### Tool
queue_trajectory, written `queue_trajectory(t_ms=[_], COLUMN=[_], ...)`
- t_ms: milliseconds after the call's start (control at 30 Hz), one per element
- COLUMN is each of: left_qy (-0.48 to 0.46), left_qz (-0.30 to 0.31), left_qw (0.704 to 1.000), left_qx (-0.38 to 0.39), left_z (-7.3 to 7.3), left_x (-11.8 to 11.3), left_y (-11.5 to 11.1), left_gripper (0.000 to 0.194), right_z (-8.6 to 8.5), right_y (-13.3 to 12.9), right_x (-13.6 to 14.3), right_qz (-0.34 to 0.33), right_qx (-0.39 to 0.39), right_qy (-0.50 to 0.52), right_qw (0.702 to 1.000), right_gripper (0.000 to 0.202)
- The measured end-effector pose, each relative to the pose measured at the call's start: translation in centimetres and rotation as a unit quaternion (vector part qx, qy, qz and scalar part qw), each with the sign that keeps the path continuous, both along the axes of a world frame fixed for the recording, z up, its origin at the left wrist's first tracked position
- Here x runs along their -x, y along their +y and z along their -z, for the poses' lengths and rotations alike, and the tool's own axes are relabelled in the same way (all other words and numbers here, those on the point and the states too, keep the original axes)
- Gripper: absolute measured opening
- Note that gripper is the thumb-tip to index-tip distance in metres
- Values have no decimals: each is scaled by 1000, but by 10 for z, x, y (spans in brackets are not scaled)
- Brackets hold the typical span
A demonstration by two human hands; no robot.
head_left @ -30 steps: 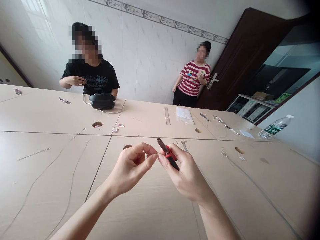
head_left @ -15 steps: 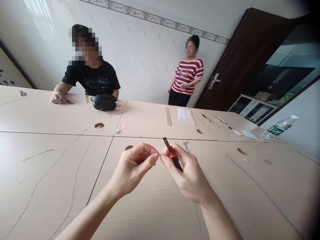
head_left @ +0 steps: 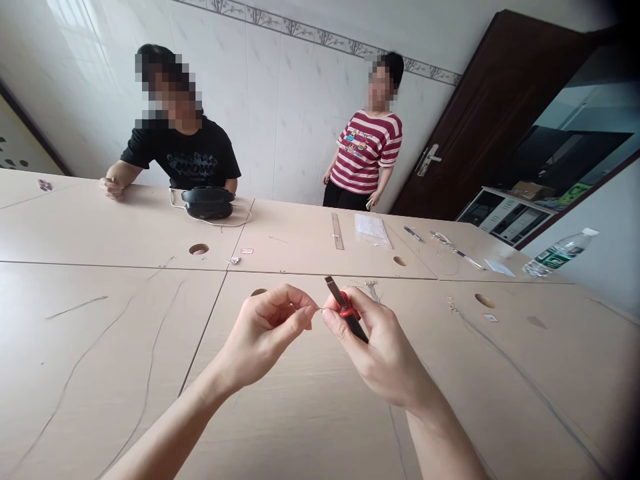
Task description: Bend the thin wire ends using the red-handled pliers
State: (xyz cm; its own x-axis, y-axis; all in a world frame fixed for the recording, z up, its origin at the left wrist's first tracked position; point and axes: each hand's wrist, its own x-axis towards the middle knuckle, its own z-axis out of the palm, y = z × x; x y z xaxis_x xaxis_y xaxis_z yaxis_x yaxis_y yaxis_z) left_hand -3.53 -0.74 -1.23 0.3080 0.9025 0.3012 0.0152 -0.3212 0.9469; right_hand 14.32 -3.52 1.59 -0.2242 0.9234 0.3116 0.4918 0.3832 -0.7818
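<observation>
Above the near table, my left hand (head_left: 273,333) is closed, thumb and forefinger pinching a thin wire (head_left: 321,308). A short stretch of it shows in the narrow gap between my two hands. My right hand (head_left: 373,343) is closed too. Its thumb and forefinger pinch the wire's other side, while the palm holds a small tool (head_left: 345,303) with a flat metal end, a red ring and a dark body. The metal end points up and away from me. The tool's exact kind is hard to make out, and my fingers hide the wire's ends.
Long thin wires (head_left: 150,373) lie to the left and a wire bundle (head_left: 530,383) to the right. Farther off are a ruler (head_left: 337,232), a plastic bag (head_left: 373,231), a pen (head_left: 413,234), a black device (head_left: 209,203) and a bottle (head_left: 560,252). Two people are beyond the table.
My hands have drawn slightly apart, so more wire shows between them. The seated person's hand has lifted off the table; the standing person has turned and lowered an arm.
</observation>
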Motion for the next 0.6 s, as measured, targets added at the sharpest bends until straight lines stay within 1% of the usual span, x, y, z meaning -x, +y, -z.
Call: queue_trajectory(t_ms=[200,600], left_qy=[14,14], left_qz=[-9,5], left_qw=[1000,1000], left_qx=[10,1], left_z=[0,-1], left_x=[0,2], left_y=[-1,-1], left_gripper=[15,14], right_z=[0,3], right_y=[-1,-1], right_x=[0,-1], right_qz=[-2,3], right_qx=[7,2], right_qy=[-9,-26], right_qw=[1000,1000], right_gripper=[17,16])
